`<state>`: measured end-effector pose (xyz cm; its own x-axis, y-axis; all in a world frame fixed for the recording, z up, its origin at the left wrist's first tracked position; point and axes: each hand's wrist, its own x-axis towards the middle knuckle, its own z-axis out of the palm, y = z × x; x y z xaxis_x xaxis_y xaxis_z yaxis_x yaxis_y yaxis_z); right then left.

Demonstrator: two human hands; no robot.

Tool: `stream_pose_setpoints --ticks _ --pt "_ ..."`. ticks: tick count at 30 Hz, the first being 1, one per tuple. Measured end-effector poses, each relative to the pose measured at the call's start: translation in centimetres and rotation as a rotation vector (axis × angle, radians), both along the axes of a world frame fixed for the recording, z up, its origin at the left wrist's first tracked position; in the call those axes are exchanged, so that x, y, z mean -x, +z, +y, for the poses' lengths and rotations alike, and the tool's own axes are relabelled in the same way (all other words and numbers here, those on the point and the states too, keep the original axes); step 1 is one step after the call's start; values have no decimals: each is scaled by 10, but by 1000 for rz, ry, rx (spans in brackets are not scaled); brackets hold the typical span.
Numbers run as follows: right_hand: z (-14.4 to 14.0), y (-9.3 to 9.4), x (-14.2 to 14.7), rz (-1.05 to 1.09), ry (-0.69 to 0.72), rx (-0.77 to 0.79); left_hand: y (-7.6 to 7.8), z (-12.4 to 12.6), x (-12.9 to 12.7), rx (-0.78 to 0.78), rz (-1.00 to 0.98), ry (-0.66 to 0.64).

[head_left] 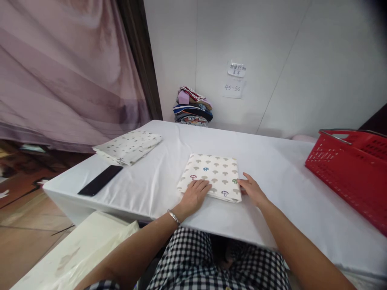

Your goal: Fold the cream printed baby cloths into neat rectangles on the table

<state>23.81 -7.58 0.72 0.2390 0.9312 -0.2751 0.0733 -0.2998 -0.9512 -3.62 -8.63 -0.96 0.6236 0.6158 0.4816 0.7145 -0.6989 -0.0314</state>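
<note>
A folded white cloth (219, 169) printed with grey mushrooms and a few coloured ones lies flat on the white-covered table in front of me. My left hand (195, 197) rests palm down on its near left part, fingers stretched out. At the cloth's right edge is my right hand (253, 191), its fingers apart and the tips touching the side of the fold. Part of that hand's underside is hidden. Farther left lies another white cloth (130, 146) with small dark prints, loosely folded.
A flat black object (101, 180), like a phone, lies near the left edge of the table (266, 157). A red plastic basket (350, 173) stands at the right. Folded fabrics (193, 108) are stacked against the wall, below paper notes (232, 88). A pink curtain (69, 68) hangs left.
</note>
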Motion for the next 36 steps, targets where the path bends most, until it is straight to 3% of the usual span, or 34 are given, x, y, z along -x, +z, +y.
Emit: stream_pose_setpoints --ticks 7,14,21,29,36 --pt "-13 5 5 238 62 146 3 -4 -1 61 -35 0" --pt "-14 28 22 408 -12 -13 11 -19 -24 165 -120 48" --pt "-11 51 34 537 9 -63 2 -13 -38 134 -169 193" --pt "-18 41 33 601 8 -126 3 -6 -38 100 -110 223" --pt "-32 13 21 672 -32 -144 5 -2 -37 93 -69 249"
